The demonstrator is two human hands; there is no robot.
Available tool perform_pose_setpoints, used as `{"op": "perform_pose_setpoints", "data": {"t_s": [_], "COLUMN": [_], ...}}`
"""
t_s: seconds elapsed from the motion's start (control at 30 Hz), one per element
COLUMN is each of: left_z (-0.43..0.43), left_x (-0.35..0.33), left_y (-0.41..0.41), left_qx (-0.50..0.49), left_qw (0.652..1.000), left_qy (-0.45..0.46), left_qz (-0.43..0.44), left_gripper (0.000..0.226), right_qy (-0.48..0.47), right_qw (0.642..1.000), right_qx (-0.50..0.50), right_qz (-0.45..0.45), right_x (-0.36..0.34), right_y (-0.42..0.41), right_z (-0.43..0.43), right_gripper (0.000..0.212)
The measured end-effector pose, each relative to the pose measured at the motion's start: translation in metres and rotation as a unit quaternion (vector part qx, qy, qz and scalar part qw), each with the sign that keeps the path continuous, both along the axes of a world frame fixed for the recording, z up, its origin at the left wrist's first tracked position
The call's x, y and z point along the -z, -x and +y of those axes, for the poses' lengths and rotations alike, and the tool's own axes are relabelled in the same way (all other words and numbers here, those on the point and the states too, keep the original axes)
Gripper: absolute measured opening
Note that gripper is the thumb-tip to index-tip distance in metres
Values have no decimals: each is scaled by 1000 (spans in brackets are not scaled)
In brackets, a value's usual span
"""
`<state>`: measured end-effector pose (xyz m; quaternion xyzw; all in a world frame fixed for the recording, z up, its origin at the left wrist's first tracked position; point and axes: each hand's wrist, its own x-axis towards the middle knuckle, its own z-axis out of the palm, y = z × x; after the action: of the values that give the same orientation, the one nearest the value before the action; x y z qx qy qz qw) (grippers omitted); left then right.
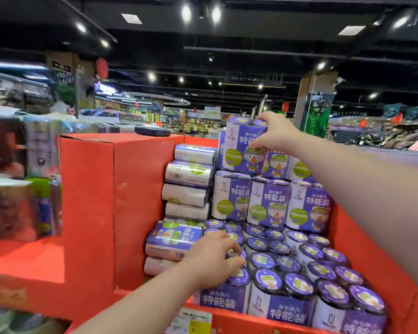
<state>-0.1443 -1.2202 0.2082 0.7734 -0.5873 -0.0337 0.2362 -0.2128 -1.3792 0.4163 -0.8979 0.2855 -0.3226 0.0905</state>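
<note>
Purple and white packs of rolls fill a red display bin [362, 239] in a shop. My right hand [273, 133] reaches far out and grips the top pack [239, 150] of the back stack, fingers over its top and thumb on its front. That pack sits a little tilted above the second row [268, 203]. My left hand [212, 259] rests on the tops of the front packs [266, 261] at the bin's left side, its fingers curled over a roll end. More packs lie on their sides [188, 174] against the bin's left wall.
A tall red cardboard box [111, 194] stands left of the bin, with a dark flat object [152, 131] on top. Blurred wrapped goods [22, 184] crowd the far left shelf. A price label [191, 321] hangs on the bin's front edge. Shop aisles stretch behind.
</note>
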Motion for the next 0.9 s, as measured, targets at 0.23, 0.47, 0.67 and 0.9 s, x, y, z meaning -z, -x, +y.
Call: {"op": "perform_pose_setpoints", "data": {"t_s": [0.23,0.47,0.67,0.9], "left_z": [-3,-2,-1,0], "left_x": [6,8,6,6], "left_y": [-4,-5,-3,-3], "left_qx": [-6,-7,-14,-19], "left_qw": [1000,999,999,999], "left_qy": [30,46,42,25], "left_qz": [0,-1,12,20], "left_gripper": [33,32,32,32], "right_qy": [62,90,96,114], "right_qw": [997,991,976,971], "right_qx": [0,38,64,51], "right_qz": [40,91,184,202], "right_x": [-7,-13,-11,4], "right_y": [-42,-63,-65,-72], "right_z": [-25,-42,-49,-55], "right_gripper": [79,79,76,78]}}
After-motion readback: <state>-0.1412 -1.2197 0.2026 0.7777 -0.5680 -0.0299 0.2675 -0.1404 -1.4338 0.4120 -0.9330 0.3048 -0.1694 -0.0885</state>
